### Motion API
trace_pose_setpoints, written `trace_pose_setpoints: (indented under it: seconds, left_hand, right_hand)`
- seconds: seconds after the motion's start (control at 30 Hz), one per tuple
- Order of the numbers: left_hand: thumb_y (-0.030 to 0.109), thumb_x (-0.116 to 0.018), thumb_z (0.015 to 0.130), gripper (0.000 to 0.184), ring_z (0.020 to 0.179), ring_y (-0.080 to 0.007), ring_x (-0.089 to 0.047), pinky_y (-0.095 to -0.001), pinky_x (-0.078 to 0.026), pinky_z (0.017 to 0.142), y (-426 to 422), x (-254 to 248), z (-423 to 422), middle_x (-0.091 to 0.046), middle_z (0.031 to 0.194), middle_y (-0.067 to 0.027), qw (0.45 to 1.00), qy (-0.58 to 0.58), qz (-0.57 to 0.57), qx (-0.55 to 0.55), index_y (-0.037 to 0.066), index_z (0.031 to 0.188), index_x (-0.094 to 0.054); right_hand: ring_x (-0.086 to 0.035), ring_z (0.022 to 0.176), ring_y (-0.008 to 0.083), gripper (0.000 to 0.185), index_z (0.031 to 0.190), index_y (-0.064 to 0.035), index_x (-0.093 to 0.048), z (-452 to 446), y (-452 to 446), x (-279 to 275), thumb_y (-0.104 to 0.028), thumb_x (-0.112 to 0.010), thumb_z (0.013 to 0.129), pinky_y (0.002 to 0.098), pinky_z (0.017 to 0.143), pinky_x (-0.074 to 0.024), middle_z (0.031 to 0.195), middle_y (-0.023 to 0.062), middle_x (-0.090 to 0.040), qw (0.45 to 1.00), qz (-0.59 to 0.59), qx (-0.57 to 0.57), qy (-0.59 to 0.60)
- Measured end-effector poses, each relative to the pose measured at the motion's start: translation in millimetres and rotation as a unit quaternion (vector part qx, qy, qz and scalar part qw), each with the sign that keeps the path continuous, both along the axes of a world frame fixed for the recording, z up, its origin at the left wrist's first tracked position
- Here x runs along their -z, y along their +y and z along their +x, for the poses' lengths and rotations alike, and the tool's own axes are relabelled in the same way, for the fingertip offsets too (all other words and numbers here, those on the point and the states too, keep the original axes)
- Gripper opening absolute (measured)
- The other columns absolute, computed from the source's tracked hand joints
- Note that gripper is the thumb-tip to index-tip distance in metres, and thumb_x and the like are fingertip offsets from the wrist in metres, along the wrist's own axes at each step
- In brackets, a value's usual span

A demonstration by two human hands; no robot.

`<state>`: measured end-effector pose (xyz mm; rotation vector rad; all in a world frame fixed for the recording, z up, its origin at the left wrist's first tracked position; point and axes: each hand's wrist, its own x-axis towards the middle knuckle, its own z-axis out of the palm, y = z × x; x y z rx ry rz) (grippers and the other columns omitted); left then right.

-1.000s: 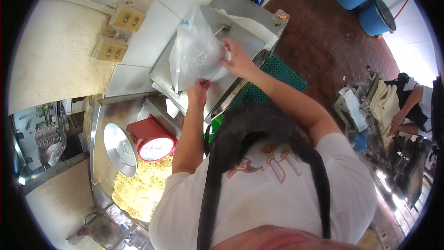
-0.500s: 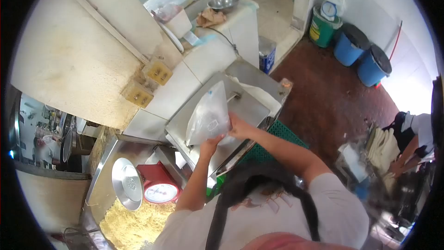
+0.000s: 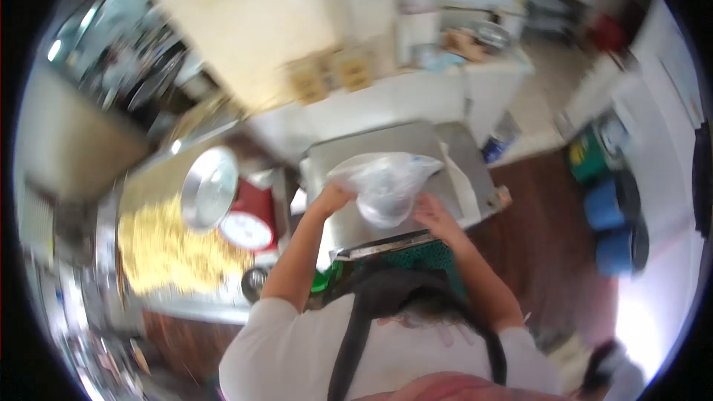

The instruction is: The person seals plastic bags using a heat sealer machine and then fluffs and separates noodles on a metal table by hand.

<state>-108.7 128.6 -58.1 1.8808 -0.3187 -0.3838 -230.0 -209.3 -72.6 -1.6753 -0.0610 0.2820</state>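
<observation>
In the blurred head view, a translucent plastic bag was over a steel counter, between two separated hands. The left hand was clamped on the bag's left edge. The right hand was at the bag's right side; whether it gripped could not be told. Left of the bag were a red scale, a round metal pan and a yellow, stringy heap.
</observation>
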Motion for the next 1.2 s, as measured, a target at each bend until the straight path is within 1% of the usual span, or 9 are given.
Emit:
trace_pose_setpoints:
  seconds: [0.07,0.4,0.6,0.67,0.87,0.93,1.03,1.1,1.2]
  left_hand:
    - [0.006,-0.074,0.079,0.068,0.119,-0.0195,-0.055,-0.0330,-0.044,0.104,-15,-119,-42,-0.053,0.141,-0.0059,0.974,0.021,-0.224,-0.017,0.007,0.142,-0.049]
    - [0.015,-0.079,0.079,0.019,0.100,-0.0321,-0.063,-0.0382,-0.049,0.091,-39,-146,-60,-0.070,0.099,-0.0118,0.909,-0.223,0.184,-0.301,0.003,0.091,-0.071]
    - [0.009,-0.069,0.091,0.010,0.084,-0.0148,-0.066,-0.0271,-0.051,0.079,-40,-183,-50,-0.072,0.093,-0.0096,0.883,-0.268,-0.019,-0.386,0.004,0.099,-0.071]
    - [0.010,-0.061,0.098,0.009,0.099,-0.0115,-0.062,-0.0266,-0.048,0.090,-42,-212,-56,-0.072,0.105,-0.0057,0.896,-0.266,-0.070,-0.348,0.003,0.098,-0.068]
    - [0.017,-0.057,0.101,0.009,0.077,-0.0130,-0.055,-0.0295,-0.049,0.077,26,-260,-87,-0.056,0.076,-0.0020,0.712,-0.284,-0.446,-0.462,0.009,0.097,-0.055]
    - [0.014,-0.057,0.100,0.008,0.074,-0.0133,-0.052,-0.0293,-0.049,0.073,53,-294,-119,-0.045,0.072,0.0008,0.712,-0.262,-0.472,-0.450,0.009,0.095,-0.055]
    - [0.014,-0.060,0.095,0.008,0.080,-0.0106,-0.054,-0.0266,-0.046,0.074,123,-277,-172,-0.058,0.085,-0.0007,0.907,-0.125,-0.302,-0.266,0.007,0.095,-0.063]
    - [0.019,-0.070,0.090,0.023,0.082,-0.0086,-0.056,-0.0247,-0.044,0.078,152,-270,-182,-0.066,0.098,-0.0034,0.994,-0.028,-0.007,-0.107,0.003,0.107,-0.070]
    - [0.033,-0.080,0.082,0.054,0.098,-0.0180,-0.063,-0.0343,-0.051,0.085,146,-226,-174,-0.069,0.107,-0.0084,0.981,-0.050,0.179,-0.049,0.001,0.122,-0.064]
  right_hand:
    - [-0.059,0.110,0.0216,0.065,0.146,-0.0079,-0.038,8,-11,9,-0.015,-0.068,0.089,0.0372,0.088,-0.0517,0.134,0.0132,-0.053,0.998,0.009,0.042,0.051]
    - [-0.059,0.111,0.0229,0.076,0.151,-0.0086,-0.030,47,-23,43,-0.015,-0.070,0.087,0.0365,0.092,-0.0500,0.132,0.0105,-0.055,0.996,-0.024,-0.053,0.070]
    - [-0.050,0.128,0.0311,0.092,0.155,-0.0090,-0.020,60,-14,56,-0.018,-0.077,0.083,0.0423,0.100,-0.0478,0.147,0.0172,-0.041,0.995,0.018,-0.088,0.029]
    - [-0.044,0.135,0.0370,0.104,0.157,-0.0085,-0.011,57,0,27,-0.021,-0.081,0.081,0.0444,0.102,-0.0471,0.154,0.0216,-0.031,0.994,-0.043,-0.092,-0.031]
    - [-0.037,0.141,0.0365,0.114,0.157,-0.0062,-0.005,59,33,5,-0.033,-0.083,0.079,0.0416,0.104,-0.0457,0.157,0.0236,-0.025,0.987,0.071,-0.141,-0.032]
    - [-0.037,0.141,0.0342,0.109,0.157,-0.0051,-0.006,63,37,25,-0.031,-0.080,0.081,0.0406,0.105,-0.0443,0.158,0.0226,-0.024,0.982,-0.059,-0.157,-0.087]
    - [-0.035,0.142,0.0328,0.103,0.157,-0.0044,-0.008,73,25,7,-0.028,-0.077,0.085,0.0416,0.109,-0.0400,0.159,0.0216,-0.023,0.974,-0.134,-0.168,-0.063]
    - [-0.033,0.143,0.0323,0.101,0.157,-0.0049,-0.008,68,32,-27,-0.026,-0.075,0.086,0.0427,0.112,-0.0369,0.159,0.0214,-0.023,0.988,-0.064,-0.122,-0.066]
    - [-0.030,0.145,0.0313,0.102,0.158,-0.0063,-0.006,59,52,-69,-0.025,-0.075,0.086,0.0436,0.114,-0.0337,0.159,0.0213,-0.023,0.987,0.073,-0.042,-0.139]
